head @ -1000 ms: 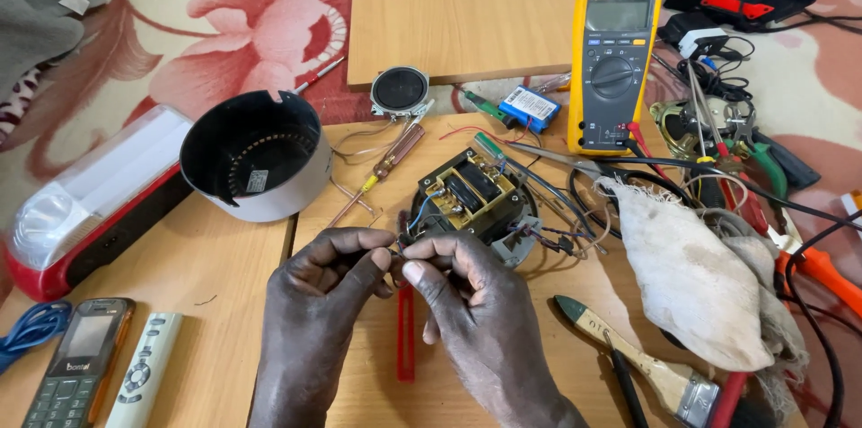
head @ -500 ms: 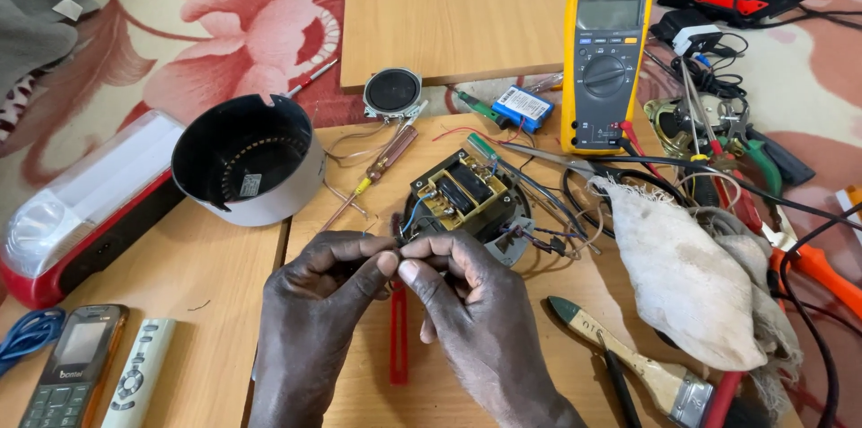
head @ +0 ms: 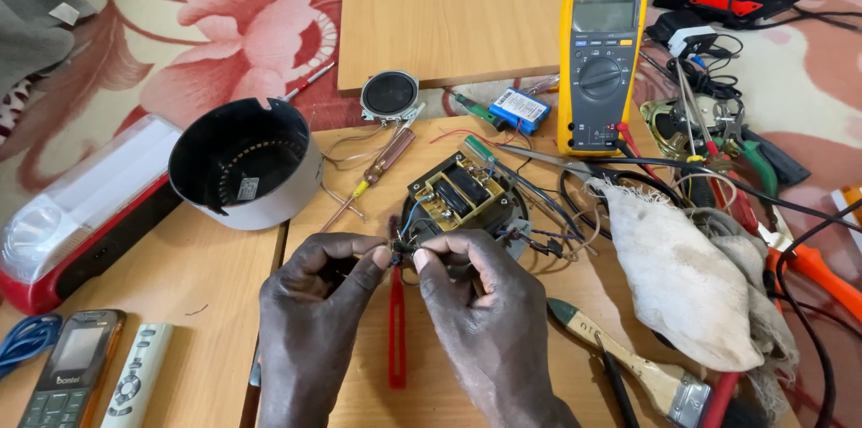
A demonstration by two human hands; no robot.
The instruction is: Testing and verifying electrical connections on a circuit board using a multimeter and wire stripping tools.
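A: Wooden worktop (head: 180,302) on a floral rug (head: 224,15), cluttered. Both hands at the near edge, centre.

B: What are they on?

A: Left hand (head: 319,302) and right hand (head: 471,289) meet fingertip to fingertip, pinching thin wires (head: 401,247) between thumbs and forefingers. The wires run up to a round circuit assembly (head: 462,199) lying just beyond the fingertips, toward the worktop's middle.

B: Anything under the hands?

A: Red-handled tool (head: 396,329) lies on the worktop between the two wrists, pointing toward the near edge. Neither hand touches it, as far as I can tell.

B: Surroundings?

A: Black round housing (head: 242,163) to the left of the assembly, yellow multimeter (head: 600,69) at the far right, dirty cloth (head: 682,284) at the right edge, paintbrush (head: 628,365) near the right wrist. Screwdriver (head: 382,163) between housing and assembly. Small speaker (head: 389,96) by the far edge.
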